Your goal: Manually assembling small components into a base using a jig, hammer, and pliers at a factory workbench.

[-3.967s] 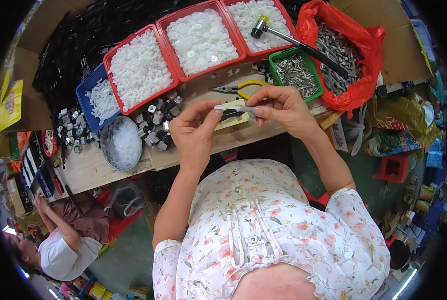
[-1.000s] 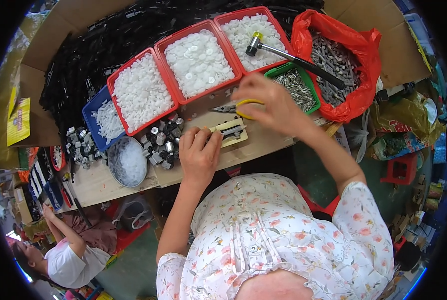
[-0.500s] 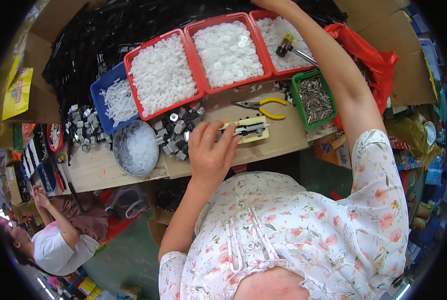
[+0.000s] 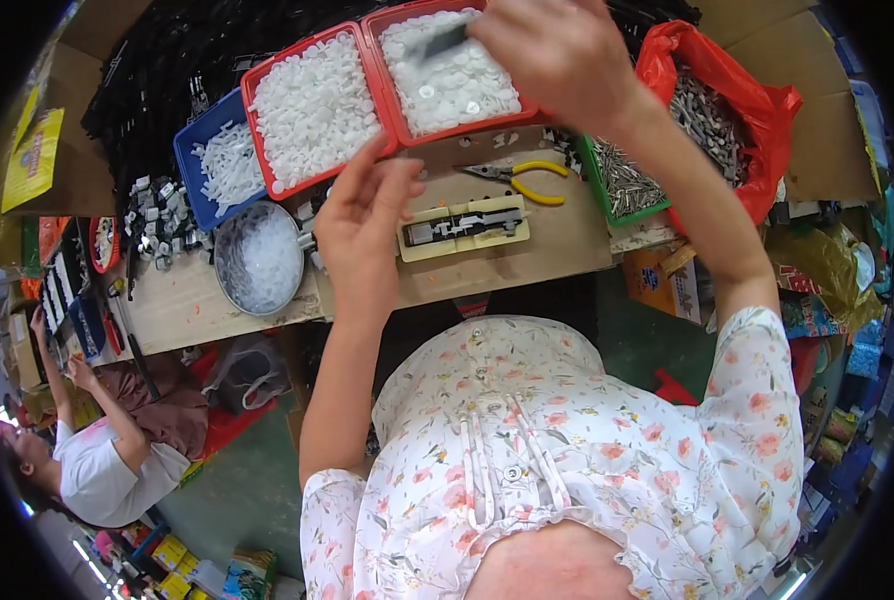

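My right hand (image 4: 572, 65), smeared by motion, is over the red trays with a dark, flat strip-like part (image 4: 442, 42) in its fingers. My left hand (image 4: 359, 215) is raised by the left end of a cream-coloured fixture (image 4: 512, 240), fingers apart and holding nothing. Inside the fixture lies a long black and grey mechanism (image 4: 467, 226). Pliers with yellow handles (image 4: 539, 194) rest on the cardboard just beyond it.
Red trays (image 4: 391, 140) hold white plastic pieces; a blue tray (image 4: 189, 172), a metal bowl (image 4: 229, 292), a green tray (image 4: 607, 208) of metal pins and a red bag (image 4: 779, 105) surround the work spot. Black parts (image 4: 167, 60) are heaped behind. Another person (image 4: 117, 460) sits at left.
My right hand has come back from the far heap, now carrying a dark part. My left hand has lifted off the fixture and moved left, uncovering the mechanism.
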The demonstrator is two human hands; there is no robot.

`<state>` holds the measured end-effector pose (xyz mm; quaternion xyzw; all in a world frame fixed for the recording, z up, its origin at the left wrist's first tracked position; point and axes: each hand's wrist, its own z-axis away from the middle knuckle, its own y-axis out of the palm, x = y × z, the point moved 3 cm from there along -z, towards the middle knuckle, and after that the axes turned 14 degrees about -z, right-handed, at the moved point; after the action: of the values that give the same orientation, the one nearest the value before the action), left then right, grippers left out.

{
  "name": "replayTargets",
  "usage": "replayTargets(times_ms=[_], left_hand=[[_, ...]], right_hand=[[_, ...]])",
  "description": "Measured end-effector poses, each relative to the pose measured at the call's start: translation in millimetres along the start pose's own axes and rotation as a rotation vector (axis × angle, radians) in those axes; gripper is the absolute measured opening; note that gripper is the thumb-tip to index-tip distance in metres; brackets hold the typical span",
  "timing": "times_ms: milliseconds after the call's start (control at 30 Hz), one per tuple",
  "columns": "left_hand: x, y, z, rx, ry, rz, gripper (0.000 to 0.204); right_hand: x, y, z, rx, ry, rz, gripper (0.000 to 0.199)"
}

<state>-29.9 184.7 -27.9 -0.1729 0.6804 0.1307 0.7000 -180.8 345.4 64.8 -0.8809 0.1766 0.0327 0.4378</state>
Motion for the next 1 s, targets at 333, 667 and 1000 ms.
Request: replayTargets(times_ms=[333, 667, 1000], left_hand=[[6, 13, 5, 0.217, -0.227, 0.305, 0.024], [1, -15, 8, 0.035, 0.225, -0.435, 0.017], [-3, -32, 16, -0.087, 0.433, -0.681, 0.014]], right_hand=[[72, -13, 59, 0.117, 0.224, -0.381, 0.029], [84, 4, 82, 0.235, 0.507, -0.768, 0.034], [116, 34, 91, 0.233, 0.607, -0.791, 0.033]])
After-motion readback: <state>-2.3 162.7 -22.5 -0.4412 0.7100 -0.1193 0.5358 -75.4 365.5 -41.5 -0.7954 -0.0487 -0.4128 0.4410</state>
